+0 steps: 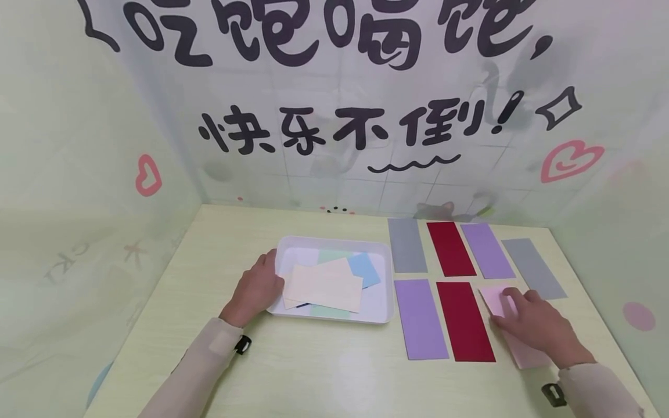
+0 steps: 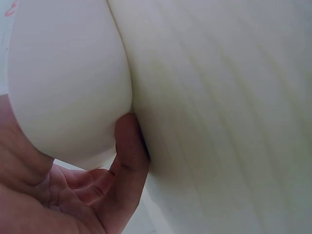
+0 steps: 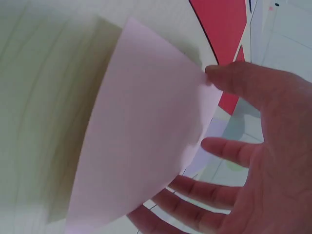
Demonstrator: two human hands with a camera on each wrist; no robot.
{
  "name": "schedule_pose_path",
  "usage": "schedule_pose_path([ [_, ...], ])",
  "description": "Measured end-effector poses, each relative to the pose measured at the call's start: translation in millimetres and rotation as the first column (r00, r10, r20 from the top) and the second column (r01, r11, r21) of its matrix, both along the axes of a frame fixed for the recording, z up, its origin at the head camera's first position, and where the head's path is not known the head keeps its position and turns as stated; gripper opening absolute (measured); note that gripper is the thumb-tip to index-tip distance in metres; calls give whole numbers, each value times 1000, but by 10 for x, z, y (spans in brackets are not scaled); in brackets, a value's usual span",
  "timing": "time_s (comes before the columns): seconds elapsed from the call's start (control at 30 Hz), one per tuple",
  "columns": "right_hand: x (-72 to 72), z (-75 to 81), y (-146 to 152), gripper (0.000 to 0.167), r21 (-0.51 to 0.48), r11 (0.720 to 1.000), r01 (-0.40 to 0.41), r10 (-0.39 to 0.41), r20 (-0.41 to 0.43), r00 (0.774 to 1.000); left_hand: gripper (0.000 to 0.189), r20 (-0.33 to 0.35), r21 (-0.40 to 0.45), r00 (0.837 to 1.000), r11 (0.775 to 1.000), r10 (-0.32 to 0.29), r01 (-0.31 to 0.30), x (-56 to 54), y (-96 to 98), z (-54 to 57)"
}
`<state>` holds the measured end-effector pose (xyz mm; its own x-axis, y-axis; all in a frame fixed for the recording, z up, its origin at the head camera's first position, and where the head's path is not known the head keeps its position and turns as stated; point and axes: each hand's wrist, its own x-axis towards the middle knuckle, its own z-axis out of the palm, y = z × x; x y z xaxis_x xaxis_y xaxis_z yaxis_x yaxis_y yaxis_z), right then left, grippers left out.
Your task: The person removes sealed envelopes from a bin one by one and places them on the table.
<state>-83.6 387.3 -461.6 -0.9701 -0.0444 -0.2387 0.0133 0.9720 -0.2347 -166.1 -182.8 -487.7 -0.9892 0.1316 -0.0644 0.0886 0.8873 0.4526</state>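
Note:
A white tray (image 1: 384, 316) stands at the middle of the table, holding several loose cards: cream cards (image 1: 326, 287) on top, a blue card (image 1: 366, 270) and pale green ones under them. My left hand (image 1: 257, 293) grips the tray's left end, a finger curled at its underside in the left wrist view (image 2: 127, 146). On the right, my right hand (image 1: 543, 325) holds a pink card (image 3: 141, 112) by its edges. The card bows and part of it is raised off the table. Left of it lies a red card (image 1: 465, 322), with a purple card (image 1: 421, 319) beside that.
Behind these, a back row has a grey card (image 1: 407, 247), a red card (image 1: 451, 248), a purple card (image 1: 487, 251) and another grey card (image 1: 534, 268). A printed sheet wall (image 1: 334, 191) rises along the table's far edge, with more sheeting at both sides.

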Motion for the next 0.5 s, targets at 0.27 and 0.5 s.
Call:
schedule_pose_path([
  [0.27, -37, -23, -72, 77, 45, 999, 29, -31, 40, 999, 67, 8, 5, 1000, 1000, 9, -9, -5, -2, -1],
  [0.5, -107, 22, -107, 80, 63, 997, 45, -48, 40, 998, 67, 28, 7, 999, 1000, 20, -20, -3, 15, 7],
])
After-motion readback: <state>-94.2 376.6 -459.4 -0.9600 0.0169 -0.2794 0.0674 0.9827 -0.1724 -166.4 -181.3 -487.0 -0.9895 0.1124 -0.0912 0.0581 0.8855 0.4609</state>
